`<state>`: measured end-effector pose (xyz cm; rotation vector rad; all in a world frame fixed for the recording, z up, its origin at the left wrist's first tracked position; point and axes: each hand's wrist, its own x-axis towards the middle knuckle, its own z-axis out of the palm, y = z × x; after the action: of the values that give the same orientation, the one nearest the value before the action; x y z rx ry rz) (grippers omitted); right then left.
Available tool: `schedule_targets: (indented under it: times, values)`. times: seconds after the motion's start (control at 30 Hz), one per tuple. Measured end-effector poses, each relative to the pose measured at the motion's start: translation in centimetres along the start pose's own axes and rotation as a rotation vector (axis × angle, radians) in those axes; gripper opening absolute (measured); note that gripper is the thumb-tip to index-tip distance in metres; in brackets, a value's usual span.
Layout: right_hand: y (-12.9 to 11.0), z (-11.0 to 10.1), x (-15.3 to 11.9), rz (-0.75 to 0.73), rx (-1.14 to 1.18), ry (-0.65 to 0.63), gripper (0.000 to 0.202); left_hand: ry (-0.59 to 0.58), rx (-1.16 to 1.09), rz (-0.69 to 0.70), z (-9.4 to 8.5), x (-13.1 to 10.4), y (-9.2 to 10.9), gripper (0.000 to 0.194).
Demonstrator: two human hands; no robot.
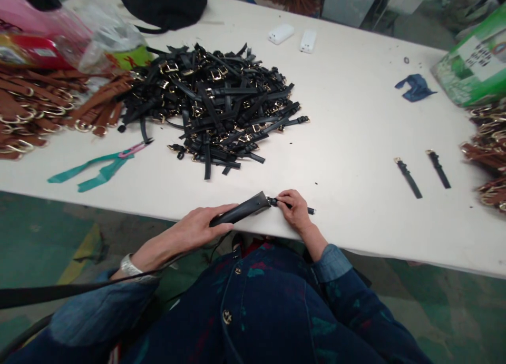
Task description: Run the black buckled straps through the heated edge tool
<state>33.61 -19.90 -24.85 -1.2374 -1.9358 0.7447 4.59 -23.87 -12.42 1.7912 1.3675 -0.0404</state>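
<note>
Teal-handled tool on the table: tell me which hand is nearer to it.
Left. The left hand, holding a thick black piece, is right of the tool and nearer the person; the right hand, holding a small black strap, is farther right.

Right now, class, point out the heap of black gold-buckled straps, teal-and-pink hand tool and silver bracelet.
Heap of black gold-buckled straps (215, 106), head view: its middle.
Teal-and-pink hand tool (95, 181), head view: lower teal handle.
Silver bracelet (128, 266), head view: outer band.
</note>
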Motion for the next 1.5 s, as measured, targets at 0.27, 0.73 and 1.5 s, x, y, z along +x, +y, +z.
schedule_targets:
  times: [0.27,0.73,1.5]
  values:
    - [0.1,0.0,0.0,0.000,0.001,0.013,0.015,0.037,-0.025,-0.003,0.4,1.3,1.1,0.057]
    - [-0.1,0.0,0.0,0.037,-0.015,-0.006,0.015,0.061,-0.053,-0.039,0.9,1.4,0.7,0.059]
    - [-0.2,0.0,0.0,0.030,-0.016,0.004,0.016,0.066,-0.087,-0.040,0.9,2.4,1.4,0.057]
